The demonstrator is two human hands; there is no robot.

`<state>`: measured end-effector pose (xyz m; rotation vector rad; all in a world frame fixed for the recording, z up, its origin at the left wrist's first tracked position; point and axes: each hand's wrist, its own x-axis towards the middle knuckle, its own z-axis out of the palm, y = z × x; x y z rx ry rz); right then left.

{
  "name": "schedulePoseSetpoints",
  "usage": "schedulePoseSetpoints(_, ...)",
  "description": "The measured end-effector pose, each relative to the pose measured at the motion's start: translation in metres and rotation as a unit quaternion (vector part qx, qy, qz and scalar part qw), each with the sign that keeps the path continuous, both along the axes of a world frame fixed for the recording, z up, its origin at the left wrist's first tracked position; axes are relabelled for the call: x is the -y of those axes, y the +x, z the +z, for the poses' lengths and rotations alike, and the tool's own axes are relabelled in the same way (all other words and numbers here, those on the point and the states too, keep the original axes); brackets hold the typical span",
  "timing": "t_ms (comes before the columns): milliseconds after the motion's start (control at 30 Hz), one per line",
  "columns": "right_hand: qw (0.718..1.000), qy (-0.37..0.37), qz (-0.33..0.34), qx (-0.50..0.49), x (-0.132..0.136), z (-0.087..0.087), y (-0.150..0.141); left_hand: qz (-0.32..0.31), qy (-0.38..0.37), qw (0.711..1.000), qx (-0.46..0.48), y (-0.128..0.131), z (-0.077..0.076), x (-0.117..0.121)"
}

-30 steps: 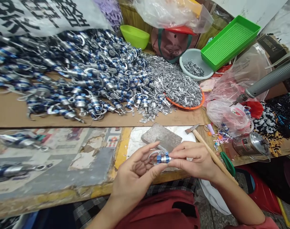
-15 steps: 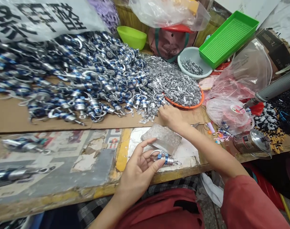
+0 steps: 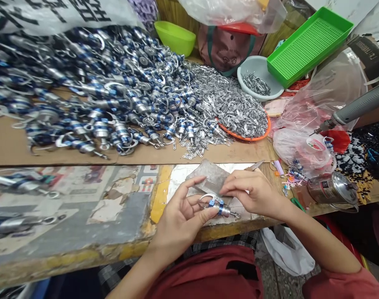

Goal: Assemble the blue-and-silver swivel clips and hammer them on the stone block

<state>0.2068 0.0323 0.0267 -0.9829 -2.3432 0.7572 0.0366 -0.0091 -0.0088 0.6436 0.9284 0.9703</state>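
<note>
In my left hand (image 3: 178,224) is a small silver-and-blue metal assembly (image 3: 224,209) with a curved white-silver handle and a ring at its right end. Thumb and fingers pinch its left part, low over the front of the bench. Just above and to the right, my right hand (image 3: 256,192) has thumb and fingertips pressed together. Whatever it pinches, if anything, is too small or hidden to make out. Behind both hands lies a grey block (image 3: 205,171) on a white patch of the bench, partly covered by my fingers.
A large heap of similar assemblies (image 3: 108,99) fills the back left. Small perforated metal strips (image 3: 239,114) overflow an orange basin (image 3: 268,132). Farther right are a pale bowl (image 3: 245,89) of metal pins, a green tray (image 3: 311,45), a grey pen-shaped power tool (image 3: 358,106) and a metal mug (image 3: 322,189).
My right hand has come back from the edge of the metal strips to beside the assembly. The left hand keeps its hold, nearly in place. The view has shifted slightly.
</note>
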Motion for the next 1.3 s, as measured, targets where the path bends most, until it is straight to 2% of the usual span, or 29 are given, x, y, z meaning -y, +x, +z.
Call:
schedulePoseSetpoints(133,0.997,-0.005,-0.073,-0.018,0.012,-0.005,-0.014,0.026,0.005,1.000,-0.005,0.002,-0.002,0.002)
schedulePoseSetpoints(300,0.997,0.020,-0.074,-0.007,0.022,-0.010,-0.021,0.029,0.004,1.000,-0.005,0.001,-0.006,0.003)
schedulePoseSetpoints(567,0.989,-0.074,-0.064,0.108,0.017,0.004,-0.022,0.036,0.002,0.999,-0.014,0.002,-0.004,0.003)
schedulePoseSetpoints(667,0.986,-0.106,-0.080,0.104,0.021,0.004,-0.015,0.029,0.000,0.999,-0.016,0.003,-0.003,0.003)
schedulePoseSetpoints(733,0.985,-0.100,-0.128,0.054,0.025,0.001,-0.002,0.028,-0.006,0.999,-0.022,0.003,-0.004,0.003)
schedulePoseSetpoints(800,0.972,-0.030,-0.231,0.010,0.029,-0.006,0.020,0.028,-0.009,0.999,-0.033,0.002,-0.006,0.004)
schedulePoseSetpoints(833,0.956,0.014,-0.291,0.017,0.031,-0.010,0.034,0.028,-0.009,0.999,-0.037,0.002,-0.007,0.004)
schedulePoseSetpoints(900,0.916,0.072,-0.382,0.100,0.035,-0.021,0.064,0.027,-0.008,0.999,-0.042,0.002,-0.008,0.003)
schedulePoseSetpoints(933,0.900,0.072,-0.398,0.160,0.037,-0.027,0.078,0.027,-0.008,0.999,-0.044,0.002,-0.008,0.003)
schedulePoseSetpoints(1000,0.887,0.034,-0.386,0.251,0.040,-0.039,0.098,0.028,-0.011,0.999,-0.044,0.002,-0.008,0.003)
schedulePoseSetpoints(1100,0.901,-0.014,-0.347,0.260,0.045,-0.047,0.103,0.031,-0.013,0.998,-0.046,0.002,-0.006,0.003)
schedulePoseSetpoints(1200,0.930,0.012,-0.315,0.190,0.053,-0.036,0.084,0.030,-0.010,0.999,-0.044,0.002,-0.005,0.003)
schedulePoseSetpoints(1300,0.967,0.058,-0.198,0.150,0.062,-0.013,0.061,0.027,-0.007,0.999,-0.043,0.002,-0.007,0.001)
